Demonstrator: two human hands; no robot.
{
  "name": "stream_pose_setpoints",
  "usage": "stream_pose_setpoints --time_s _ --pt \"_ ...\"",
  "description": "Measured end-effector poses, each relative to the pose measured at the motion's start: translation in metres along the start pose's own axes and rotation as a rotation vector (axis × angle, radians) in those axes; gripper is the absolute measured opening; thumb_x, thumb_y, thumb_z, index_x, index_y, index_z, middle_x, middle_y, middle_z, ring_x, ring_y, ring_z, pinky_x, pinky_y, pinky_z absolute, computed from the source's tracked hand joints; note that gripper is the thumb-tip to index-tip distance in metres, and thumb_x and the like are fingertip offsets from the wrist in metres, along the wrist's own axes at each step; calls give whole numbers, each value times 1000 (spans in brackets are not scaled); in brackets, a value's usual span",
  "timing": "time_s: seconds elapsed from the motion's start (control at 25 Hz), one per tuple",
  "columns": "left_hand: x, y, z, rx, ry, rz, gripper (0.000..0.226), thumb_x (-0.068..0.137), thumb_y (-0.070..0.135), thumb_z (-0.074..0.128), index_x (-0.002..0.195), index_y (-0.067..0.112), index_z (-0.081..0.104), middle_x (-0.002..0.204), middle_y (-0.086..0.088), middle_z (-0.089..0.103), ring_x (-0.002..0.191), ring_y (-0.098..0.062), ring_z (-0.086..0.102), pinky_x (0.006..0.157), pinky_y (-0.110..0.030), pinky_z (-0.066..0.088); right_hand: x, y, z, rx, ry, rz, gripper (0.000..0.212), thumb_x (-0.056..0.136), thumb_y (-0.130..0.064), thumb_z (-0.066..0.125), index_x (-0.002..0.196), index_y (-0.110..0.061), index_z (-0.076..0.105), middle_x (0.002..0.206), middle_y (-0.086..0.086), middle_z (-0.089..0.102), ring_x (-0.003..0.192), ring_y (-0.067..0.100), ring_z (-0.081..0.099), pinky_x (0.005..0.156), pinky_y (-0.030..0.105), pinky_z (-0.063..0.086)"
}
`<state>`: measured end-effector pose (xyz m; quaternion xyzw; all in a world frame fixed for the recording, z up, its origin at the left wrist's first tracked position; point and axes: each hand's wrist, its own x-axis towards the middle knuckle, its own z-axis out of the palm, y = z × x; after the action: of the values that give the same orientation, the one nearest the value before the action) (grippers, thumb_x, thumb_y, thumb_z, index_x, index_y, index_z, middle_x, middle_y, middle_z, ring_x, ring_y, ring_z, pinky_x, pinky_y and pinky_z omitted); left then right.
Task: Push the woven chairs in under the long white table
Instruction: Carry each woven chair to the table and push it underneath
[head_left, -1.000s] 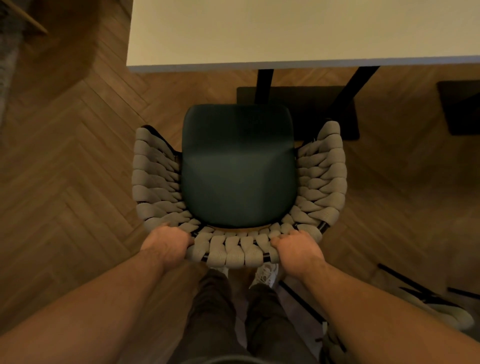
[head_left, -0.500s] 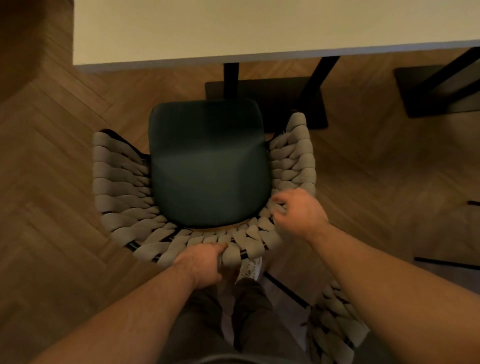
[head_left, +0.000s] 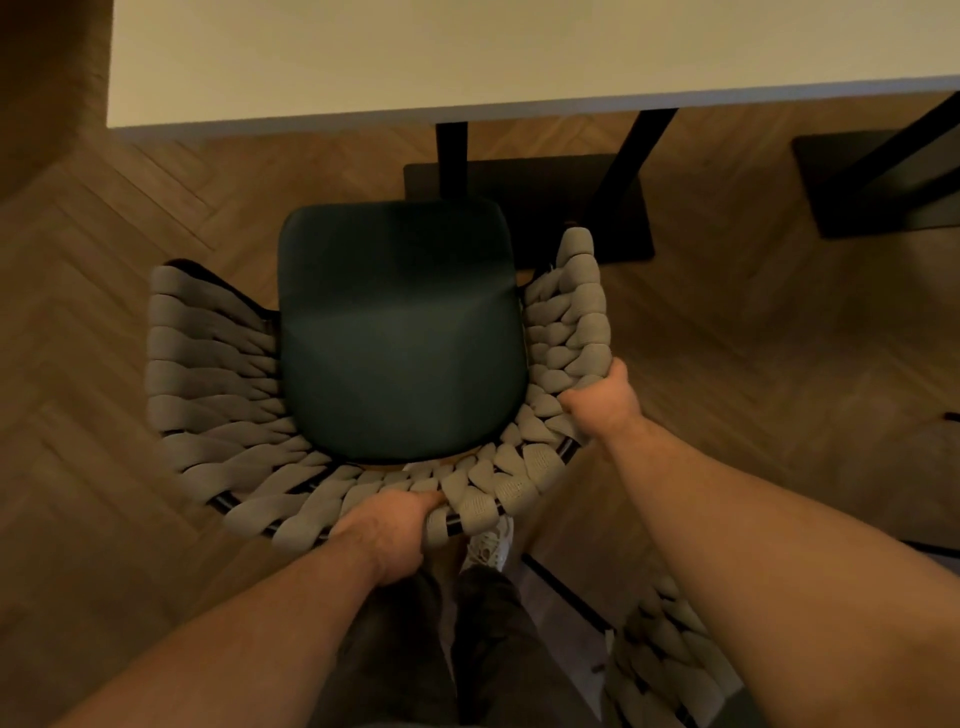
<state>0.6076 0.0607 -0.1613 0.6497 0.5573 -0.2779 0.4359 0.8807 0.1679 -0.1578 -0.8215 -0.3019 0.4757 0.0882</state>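
A woven chair (head_left: 218, 395) with thick beige rope strands and a dark green seat cushion (head_left: 400, 332) stands on the floor in front of me, turned slightly. Its front edge is just short of the long white table (head_left: 467, 57) at the top of the view. My left hand (head_left: 387, 535) grips the middle of the chair's back rim. My right hand (head_left: 602, 400) grips the rim at the right rear corner, where the armrest begins.
Black table legs on a dark base plate (head_left: 571, 208) stand just beyond the seat, and another base (head_left: 872, 182) lies at the right. A second woven chair (head_left: 665, 670) is at the lower right. My legs and a white shoe (head_left: 488, 545) are behind the chair.
My left hand slid from the left rear corner to the middle of the back rim. My right hand moved forward along the right side. The chair turned and came closer to the table.
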Motion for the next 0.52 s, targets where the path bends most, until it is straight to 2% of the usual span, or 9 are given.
stream_pose_setpoints --time_s 0.08,0.28,0.4,0.52 --pt "-3 -1 -1 -17 16 10 67 88 18 70 142 52 49 129 11 64 119 -17 61 106 -41 51 3 -1 4 57 52 42 78 88 -12 79 152 -20 35 136 15 60 120 37 61 106 50 53" --pt "-14 -15 -8 -31 52 16 71 87 17 69 144 54 47 127 14 65 118 -15 63 104 -41 53 -9 -17 13 58 135 -23 65 88 -13 79 146 -20 49 120 7 65 100 25 58 89 37 50" --pt "-18 -20 -20 -66 67 22 73 88 18 69 144 56 44 125 16 65 116 -13 63 103 -41 54 -15 -37 13 103 163 -92 59 89 -11 76 143 -22 54 113 1 62 101 23 59 86 35 49" --pt "-13 -17 -34 -103 117 56 68 89 20 69 142 54 47 125 17 66 117 -13 63 104 -41 53 -12 -59 8 164 169 -148 58 91 -9 74 144 -22 55 118 0 64 108 24 61 92 36 52"
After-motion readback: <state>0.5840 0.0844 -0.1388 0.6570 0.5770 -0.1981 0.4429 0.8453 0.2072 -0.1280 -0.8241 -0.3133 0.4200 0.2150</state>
